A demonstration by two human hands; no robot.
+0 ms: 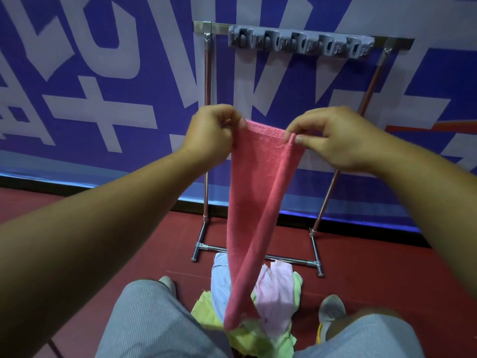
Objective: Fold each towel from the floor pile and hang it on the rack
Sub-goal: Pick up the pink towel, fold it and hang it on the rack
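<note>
The pink towel hangs in the air between the two hands, in front of the metal rack, and its low end reaches down to the pile of pale towels on the red floor. The left hand has its fingers closed tight on the left top corner, and the right hand pinches the right top corner between thumb and forefinger, with the other fingers curled loosely. The risk I see is on the right side: this pinch holds only a thin edge, so I think the corner can slip out if the hands pull apart too strongly. The cloth is also narrowed and twisted lower down, so a fold made now would probably come uneven. The hanging end could drag on the pile and disturb the other towels. The top bar of the rack is far and high, and it carries only a grey hook strip.
</note>
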